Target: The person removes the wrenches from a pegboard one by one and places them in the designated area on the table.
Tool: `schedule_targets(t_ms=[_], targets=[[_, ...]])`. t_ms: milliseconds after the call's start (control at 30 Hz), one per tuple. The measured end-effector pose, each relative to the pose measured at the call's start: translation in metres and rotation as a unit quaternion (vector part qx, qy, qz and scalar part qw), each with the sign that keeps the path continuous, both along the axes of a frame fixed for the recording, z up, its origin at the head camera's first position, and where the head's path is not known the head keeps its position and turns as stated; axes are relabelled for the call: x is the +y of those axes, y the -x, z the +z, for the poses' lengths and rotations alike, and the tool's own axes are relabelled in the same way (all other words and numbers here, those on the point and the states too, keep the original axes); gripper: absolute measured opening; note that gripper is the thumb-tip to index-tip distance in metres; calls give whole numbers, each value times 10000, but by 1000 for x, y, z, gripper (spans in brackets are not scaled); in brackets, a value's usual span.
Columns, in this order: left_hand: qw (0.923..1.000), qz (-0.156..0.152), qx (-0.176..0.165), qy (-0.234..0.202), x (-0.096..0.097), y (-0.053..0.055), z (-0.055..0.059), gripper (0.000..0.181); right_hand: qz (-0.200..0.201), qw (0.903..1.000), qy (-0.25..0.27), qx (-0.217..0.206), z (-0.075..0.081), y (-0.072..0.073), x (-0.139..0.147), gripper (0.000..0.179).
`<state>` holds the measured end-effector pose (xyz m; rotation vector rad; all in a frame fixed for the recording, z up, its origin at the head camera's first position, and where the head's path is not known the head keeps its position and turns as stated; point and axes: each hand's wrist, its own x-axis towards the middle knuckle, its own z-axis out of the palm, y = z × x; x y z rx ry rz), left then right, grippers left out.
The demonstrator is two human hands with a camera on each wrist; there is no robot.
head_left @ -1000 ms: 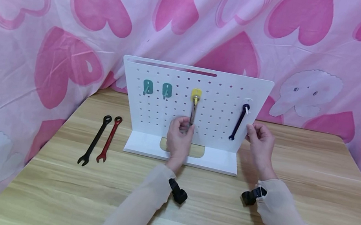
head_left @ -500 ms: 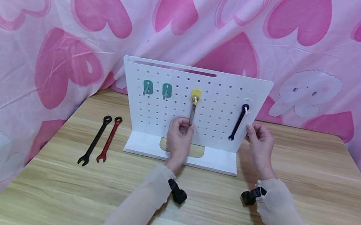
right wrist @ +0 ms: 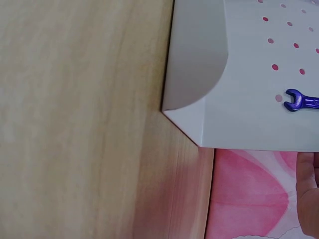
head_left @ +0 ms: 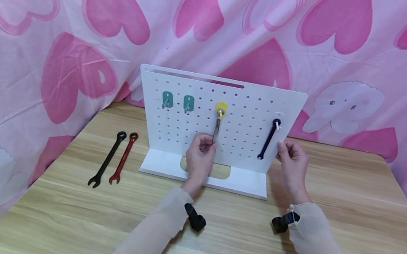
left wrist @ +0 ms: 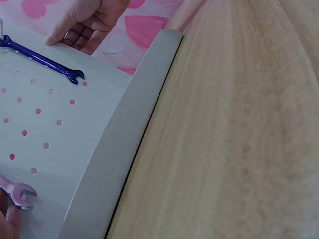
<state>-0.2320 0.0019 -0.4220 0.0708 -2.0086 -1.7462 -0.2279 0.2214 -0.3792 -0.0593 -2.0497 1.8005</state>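
Observation:
A white pegboard (head_left: pixel 242 138) stands upright on its flat base. My left hand (head_left: pixel 199 155) pinches the lower end of a silver combination wrench (head_left: pixel 217 127), whose ring end hangs on a yellow hook (head_left: pixel 221 105). In the left wrist view the wrench's open end (left wrist: pixel 22 193) shows beside my fingertips (left wrist: pixel 12 219). My right hand (head_left: pixel 294 164) holds the board's right edge between thumb and fingers. Near it, a dark blue wrench (head_left: pixel 268 140) hangs from a white hook (head_left: pixel 279 116). The right wrist view shows only part of the right hand (right wrist: pixel 309 199).
On the wooden table (head_left: pixel 239 250), left of the board, lie a black wrench (head_left: pixel 107 158) and a red wrench (head_left: pixel 124 157), side by side. Two green hooks (head_left: pixel 167 99) on the board's upper left carry nothing. A pink heart-patterned cloth (head_left: pixel 127 2) hangs behind.
My left hand and wrist have shifted slightly left and down at the silver wrench's lower end. The right hand keeps its hold on the board's edge.

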Motion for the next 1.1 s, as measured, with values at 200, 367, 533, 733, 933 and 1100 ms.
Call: schedule_targets(t_ms=[200, 367, 533, 733, 933, 1100], targets=[[9984, -504, 141, -210, -5, -3, 0, 21, -17, 9999, -120, 27, -12, 7, 5, 18], [9957, -876, -13, -308, -10, -8, 4, 23, -24, 9999, -135, 93, -13, 8, 6, 18], [9932, -1112, -263, -232, -15, -13, 9, 24, -19, 9999, -134, 13, -13, 8, 7, 17], [9907, -1248, -526, 98, -21, -17, 11, 22, -4, 9999, -120, -53, -13, 8, 6, 16], [9859, -1534, -664, 104, -26, -24, 14, 21, -6, 9999, -83, -133, -7, 4, 3, 16], [9809, -1832, -642, -93, -30, -28, 16, 21, -14, 9998, 3, -189, 0, 0, 0, 17]])
